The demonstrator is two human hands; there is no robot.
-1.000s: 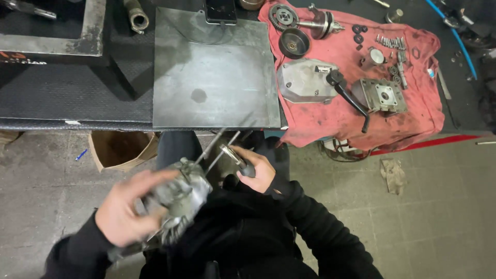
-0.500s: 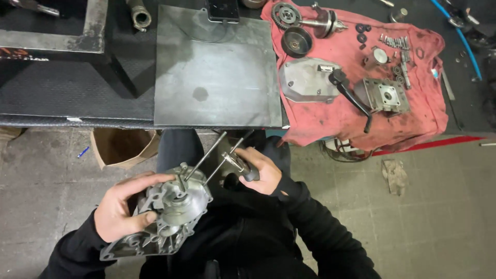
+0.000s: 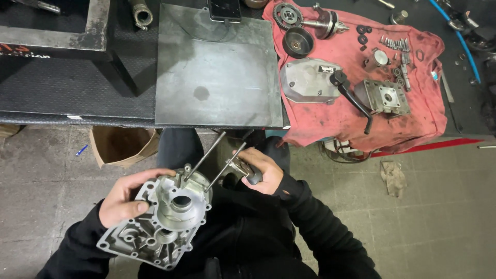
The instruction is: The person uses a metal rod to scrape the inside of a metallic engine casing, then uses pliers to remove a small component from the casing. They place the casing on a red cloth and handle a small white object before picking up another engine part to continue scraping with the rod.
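Gripped a grey metal casing [image 3: 160,227] with the left hand [image 3: 124,204], fingers curled tight over its upper rim, thumb flat on the flange. Held it low over the lap, just below the table [image 3: 77,98] edge, open side up. Closed the right hand [image 3: 261,173] fully around a small tool [image 3: 247,173] with a dark handle, near the upper of two long thin rods [image 3: 204,155] standing out of the casing. Probably needed here: a steady casing, pressed against the body, and the tool kept in line with the rod, so as not to bend it. Noticed an open brown cardboard box [image 3: 121,147] on the floor under the table, a small white rectangular label [image 3: 326,68] on the grey cover [image 3: 310,80] lying on the red cloth [image 3: 413,113], and a strip of red and white lettering [image 3: 23,51] at the far left.
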